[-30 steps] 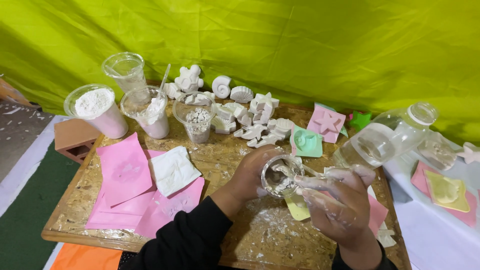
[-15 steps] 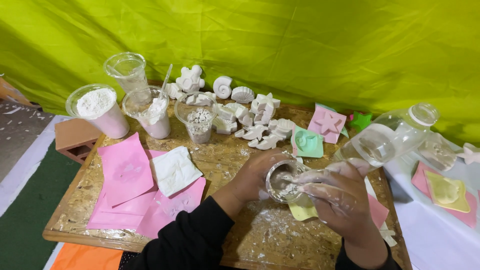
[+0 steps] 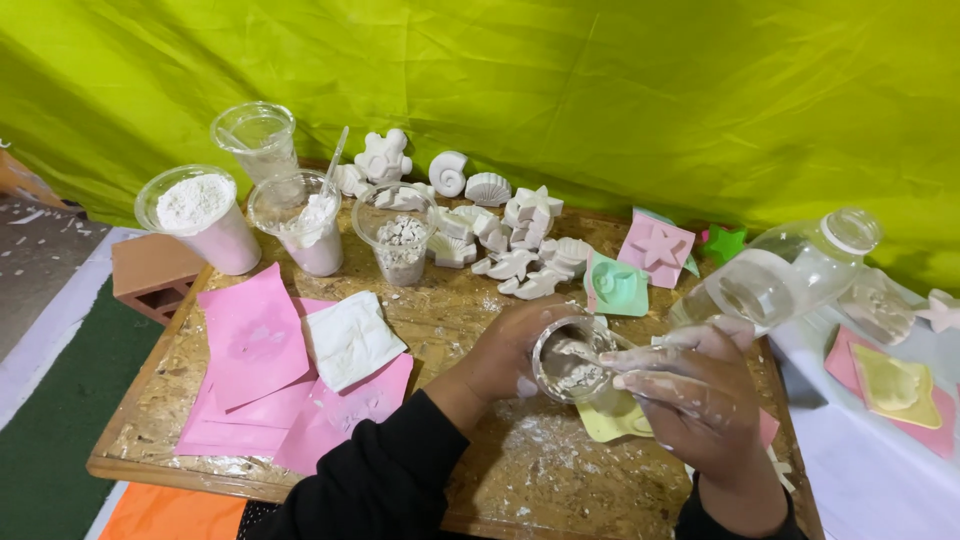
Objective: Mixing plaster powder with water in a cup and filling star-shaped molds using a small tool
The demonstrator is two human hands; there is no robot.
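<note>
A small clear cup [image 3: 572, 362] holding wet white paste is held just above the near right part of the board [image 3: 480, 470]. The left hand [image 3: 515, 350] wraps its fingers closed around the cup's left wall. The right hand [image 3: 695, 400], dusted white, pinches a thin stick [image 3: 640, 343] whose tip dips into the paste, fingers closed on it. Directly under the cup lies a yellow mould [image 3: 610, 422], partly hidden by the right hand. Left of the hands, pink sheets [image 3: 255, 345] overlap on the board, with a white folded sheet [image 3: 350, 340] on top. Farther back stand a cup of white powder [image 3: 200, 215], a cup with a spoon [image 3: 305, 225], a cup of white chips [image 3: 400, 240] and an empty cup [image 3: 257, 135]. White cast shapes [image 3: 500, 235], shells and stars, crowd the far edge. To the right sit a green mould [image 3: 618, 287], a pink mould [image 3: 655, 248] and a clear bottle [image 3: 790, 272] on its side.
</note>
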